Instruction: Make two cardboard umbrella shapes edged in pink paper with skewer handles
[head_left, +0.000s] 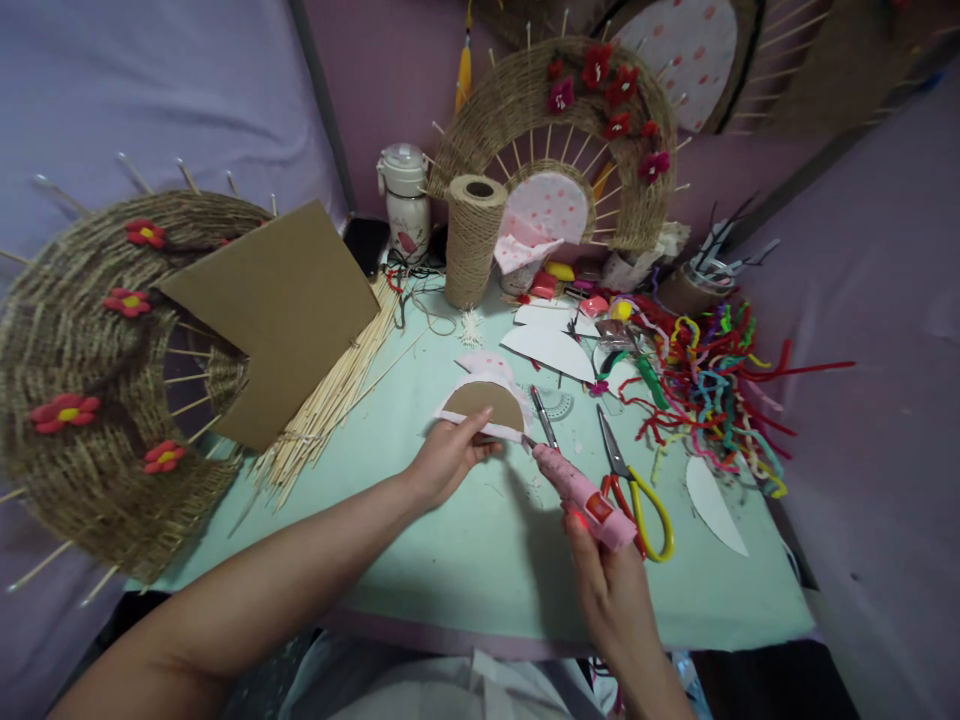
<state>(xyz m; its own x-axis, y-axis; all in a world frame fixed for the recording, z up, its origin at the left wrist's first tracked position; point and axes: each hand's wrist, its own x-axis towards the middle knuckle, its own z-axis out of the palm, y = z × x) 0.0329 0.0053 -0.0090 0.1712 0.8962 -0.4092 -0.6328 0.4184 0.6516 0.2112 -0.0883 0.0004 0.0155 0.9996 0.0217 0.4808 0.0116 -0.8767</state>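
Head view, a cluttered worktable: a left hand [448, 455] pinches a half-round of brown cardboard [501, 403] with white edging [504, 432], thumb pressed on its face and other fingers curled beneath; a right hand [609, 578] grips a pink glue gun [571, 483], fingers wrapped about its handle, though how hard they squeeze cannot be told; the cardboard is held over the middle of the pale green tabletop [420, 600], curved side away from the person; the gun's nozzle [528, 442] points at its right-hand corner, contact too small to judge.

Left fingertips lie near that corner, so a slip of the nozzle, or hot glue running past the edging, could plausibly burn them; too much glue might leave a ridge, and a slack thumb could let the edging lift; scissors [616, 455] with red and yellow handles lie just beside the gun, a likely snag should the right hand swing outward; a pen [543, 414] and a clear protractor [557, 405] rest near the nozzle, where a stray drip could foul them; farther right, a tangle of fuzzy stems [709, 375] might catch stringing glue.
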